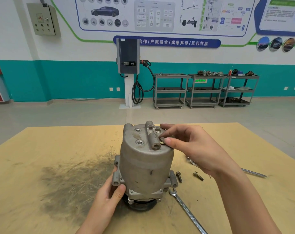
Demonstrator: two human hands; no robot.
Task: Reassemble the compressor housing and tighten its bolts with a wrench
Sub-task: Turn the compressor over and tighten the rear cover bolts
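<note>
While the left hand grips the housing upright on the worktop, the right hand, pinching a bolt, should start it straight by finger before wrenching.

Bright, even indoor light with no glare. Shadows are soft and faint, the plainest lying under the compressor on the bench. The wide lens bows the wall and floor lines toward the edges. Far wall posters look soft, their small text unreadable.
</note>
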